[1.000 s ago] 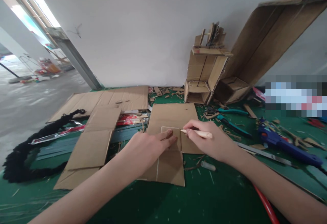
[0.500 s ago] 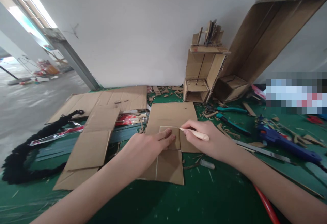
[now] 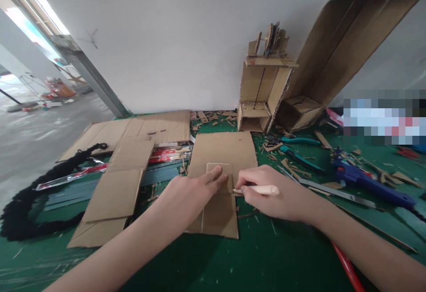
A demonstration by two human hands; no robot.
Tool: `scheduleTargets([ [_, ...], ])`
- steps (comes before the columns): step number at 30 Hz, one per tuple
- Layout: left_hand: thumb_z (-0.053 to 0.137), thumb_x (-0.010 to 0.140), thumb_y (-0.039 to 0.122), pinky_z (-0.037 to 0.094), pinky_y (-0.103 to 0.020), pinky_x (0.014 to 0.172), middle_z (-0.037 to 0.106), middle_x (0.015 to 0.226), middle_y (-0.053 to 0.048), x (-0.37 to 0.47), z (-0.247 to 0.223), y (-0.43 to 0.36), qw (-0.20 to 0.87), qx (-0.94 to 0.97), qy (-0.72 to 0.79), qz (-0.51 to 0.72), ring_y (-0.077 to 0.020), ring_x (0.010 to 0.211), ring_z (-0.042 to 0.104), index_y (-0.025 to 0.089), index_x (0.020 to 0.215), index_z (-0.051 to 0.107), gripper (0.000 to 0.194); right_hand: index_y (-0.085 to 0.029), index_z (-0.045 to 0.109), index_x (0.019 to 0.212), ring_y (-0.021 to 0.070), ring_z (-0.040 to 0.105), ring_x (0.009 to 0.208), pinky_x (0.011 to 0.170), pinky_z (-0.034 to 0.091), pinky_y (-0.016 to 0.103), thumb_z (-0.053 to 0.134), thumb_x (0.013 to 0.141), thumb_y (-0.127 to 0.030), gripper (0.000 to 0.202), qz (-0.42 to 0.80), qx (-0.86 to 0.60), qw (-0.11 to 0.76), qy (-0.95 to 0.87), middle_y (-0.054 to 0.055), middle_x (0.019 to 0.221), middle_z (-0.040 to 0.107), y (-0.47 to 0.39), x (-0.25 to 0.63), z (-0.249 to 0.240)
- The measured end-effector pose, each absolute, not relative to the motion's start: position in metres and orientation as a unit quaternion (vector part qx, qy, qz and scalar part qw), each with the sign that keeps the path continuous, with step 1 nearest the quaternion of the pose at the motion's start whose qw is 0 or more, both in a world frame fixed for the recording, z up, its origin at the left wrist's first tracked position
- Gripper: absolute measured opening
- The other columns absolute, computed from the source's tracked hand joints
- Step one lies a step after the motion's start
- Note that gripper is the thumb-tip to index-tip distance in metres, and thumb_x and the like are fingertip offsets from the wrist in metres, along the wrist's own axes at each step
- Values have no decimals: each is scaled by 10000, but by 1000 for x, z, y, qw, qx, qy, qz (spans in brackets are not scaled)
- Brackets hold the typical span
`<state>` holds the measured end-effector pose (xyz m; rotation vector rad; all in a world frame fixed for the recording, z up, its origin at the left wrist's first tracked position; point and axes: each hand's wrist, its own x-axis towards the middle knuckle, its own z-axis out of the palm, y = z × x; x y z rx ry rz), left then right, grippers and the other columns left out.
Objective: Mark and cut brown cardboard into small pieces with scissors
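My left hand lies flat, fingers pressing a small square cardboard piece down onto a larger brown cardboard sheet on the green mat. My right hand grips a pale, cream-coloured pen-like tool. Its tip touches the sheet at the small piece's lower right corner, just right of my left fingertips. The two hands almost touch.
Flattened cardboard lies to the left beside a black braided cord. A cardboard shelf model and a big box stand at the wall. Teal pliers, a blue glue gun, a metal ruler and scraps lie right.
My right hand drew the tool down along the small piece's right edge, from its upper corner to its lower corner. My left hand stayed pressed on the piece.
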<state>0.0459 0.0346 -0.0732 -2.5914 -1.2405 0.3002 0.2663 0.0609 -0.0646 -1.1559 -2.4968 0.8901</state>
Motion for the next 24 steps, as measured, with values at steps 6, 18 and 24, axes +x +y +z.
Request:
scheduleTargets([
  [6, 522, 700, 6, 362, -254, 347, 250, 1488, -113, 49, -70, 30, 150, -883, -428, 121, -141, 584, 617, 222, 1407, 299, 772, -198, 556, 699, 101, 511, 584, 531, 332, 226, 444, 794, -159, 152, 315, -373, 119, -865, -30, 648, 619, 62, 266, -67],
  [18, 443, 858, 176, 362, -269, 338, 247, 1489, -96, 54, -75, 26, 148, -879, -441, 100, -142, 569, 621, 248, 1398, 321, 558, -182, 616, 791, 141, 595, 670, 564, 437, 247, 485, 838, -364, 229, 401, -437, 319, -739, 31, 759, 652, 90, 254, -54],
  [24, 294, 847, 617, 439, -317, 372, 221, 1448, -255, 93, -81, 11, 94, -834, -536, 97, -205, 553, 639, 107, 1414, 283, 763, -180, 542, 646, 110, 537, 523, 487, 398, 244, 472, 838, -445, 334, 423, -393, 157, -801, 27, 636, 622, 118, 205, -41],
])
